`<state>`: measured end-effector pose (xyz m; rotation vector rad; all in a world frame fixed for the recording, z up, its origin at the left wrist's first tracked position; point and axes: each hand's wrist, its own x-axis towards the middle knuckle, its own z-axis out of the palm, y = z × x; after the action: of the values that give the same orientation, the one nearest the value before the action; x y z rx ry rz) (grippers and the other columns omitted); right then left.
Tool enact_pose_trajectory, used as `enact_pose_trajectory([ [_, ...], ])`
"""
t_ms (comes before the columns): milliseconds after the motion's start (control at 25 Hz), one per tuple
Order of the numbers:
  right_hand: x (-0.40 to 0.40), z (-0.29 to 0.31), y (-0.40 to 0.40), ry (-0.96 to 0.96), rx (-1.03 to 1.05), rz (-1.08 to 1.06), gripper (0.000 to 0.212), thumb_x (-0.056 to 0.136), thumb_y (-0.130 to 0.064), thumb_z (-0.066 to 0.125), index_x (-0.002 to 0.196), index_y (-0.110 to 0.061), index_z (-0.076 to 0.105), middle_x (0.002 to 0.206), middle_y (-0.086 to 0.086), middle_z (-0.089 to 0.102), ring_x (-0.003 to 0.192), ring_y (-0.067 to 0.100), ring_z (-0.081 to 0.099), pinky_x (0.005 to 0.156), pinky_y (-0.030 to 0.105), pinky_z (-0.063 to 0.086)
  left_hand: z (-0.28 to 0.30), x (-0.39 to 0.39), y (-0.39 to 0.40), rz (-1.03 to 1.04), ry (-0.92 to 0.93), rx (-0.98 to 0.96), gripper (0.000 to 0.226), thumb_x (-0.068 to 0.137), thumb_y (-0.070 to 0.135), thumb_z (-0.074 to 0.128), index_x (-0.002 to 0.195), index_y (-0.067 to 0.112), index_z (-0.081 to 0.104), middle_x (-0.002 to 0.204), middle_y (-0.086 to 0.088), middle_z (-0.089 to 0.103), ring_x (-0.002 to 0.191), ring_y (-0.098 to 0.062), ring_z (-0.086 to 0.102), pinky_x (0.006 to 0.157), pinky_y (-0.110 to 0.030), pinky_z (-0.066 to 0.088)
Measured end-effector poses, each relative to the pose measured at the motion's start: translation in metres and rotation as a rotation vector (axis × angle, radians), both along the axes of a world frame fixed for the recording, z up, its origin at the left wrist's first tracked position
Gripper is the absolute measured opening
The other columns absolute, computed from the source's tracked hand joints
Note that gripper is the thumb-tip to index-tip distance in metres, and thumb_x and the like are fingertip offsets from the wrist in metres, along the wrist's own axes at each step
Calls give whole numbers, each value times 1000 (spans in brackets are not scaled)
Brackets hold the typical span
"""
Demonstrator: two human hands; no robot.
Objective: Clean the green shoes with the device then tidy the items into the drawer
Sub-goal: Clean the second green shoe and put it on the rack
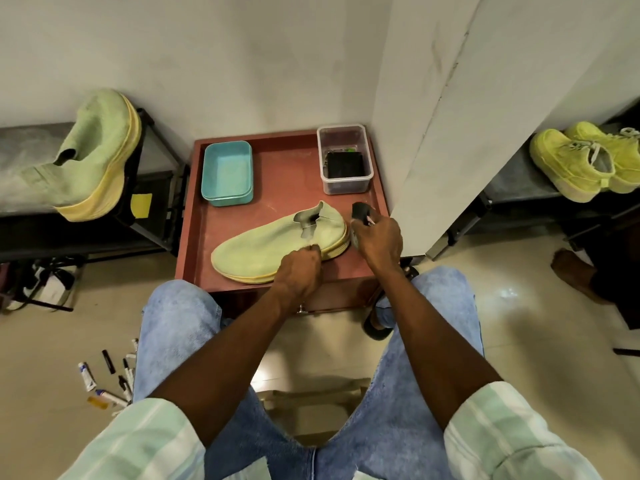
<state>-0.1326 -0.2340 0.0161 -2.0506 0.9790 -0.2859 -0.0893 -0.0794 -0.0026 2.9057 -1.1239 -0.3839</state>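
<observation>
Shoe [273,249] lies on table [287,174]; left hand [299,271] pinches its side; right hand [379,239] grips device [360,211] at heel.

The light is soft, even and indoor, seemingly from overhead, though no lamp shows. The pale wall [242,57] is evenly lit with faint smudges, and the glossy floor [502,296] carries a small whitish glare patch at right. Soft shadows gather beneath the red cabinet [287,174], under the left rack [152,188] and in the dark lower right corner. The wide-angle lens bends straight lines, so the white panel [460,109] leans and the sleeves [149,441] at the bottom swell large. Detail is fairly sharp at the centre; the edges look softer, perhaps from compression, and the small device [360,211] is hard to resolve.
</observation>
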Motion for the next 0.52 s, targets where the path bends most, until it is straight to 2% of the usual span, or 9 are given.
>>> enact_pose_trajectory([
  [80,5,4,9,-156,59,93,48,84,-43,64,124,-18,66,102,4,70,87,16,65,68,24,50,-1,0,-1,-7,-15,21,26,95,12,42,119,6,48,111,-16,65,94,-38,64,75,-40,47],
  [120,8,3,12,-166,68,134,49,84,-43,64,126,-17,65,101,2,71,83,12,65,66,23,52,-2,1,-2,-3,-19,20,25,95,11,40,119,6,49,111,-16,65,94,-38,64,75,-41,47],
  [200,7,4,11,-65,83,97,42,86,-37,65,120,-13,68,95,2,71,72,11,58,57,19,44,-1,2,-5,-4,-21,27,26,95,9,39,118,6,50,111,-17,65,94,-38,64,75,-41,47],
  [320,5,-1,1,126,55,-8,34,86,-36,65,109,-12,72,96,10,71,79,21,60,64,24,40,-2,3,-2,-21,-44,53,27,93,8,42,118,7,51,110,-16,66,95,-38,64,75,-41,47],
  [440,10,5,7,-30,173,41,35,85,-33,67,114,-13,71,94,4,70,82,18,62,64,21,42,-2,5,1,-27,-40,55,28,91,9,44,118,9,52,109,-15,66,95,-38,64,73,-40,46],
  [520,11,4,4,-45,185,72,36,85,-32,67,116,-14,71,93,0,69,79,15,59,63,21,42,-1,8,3,-30,-37,67,28,91,10,45,118,11,53,107,-15,67,93,-36,64,71,-38,45],
])
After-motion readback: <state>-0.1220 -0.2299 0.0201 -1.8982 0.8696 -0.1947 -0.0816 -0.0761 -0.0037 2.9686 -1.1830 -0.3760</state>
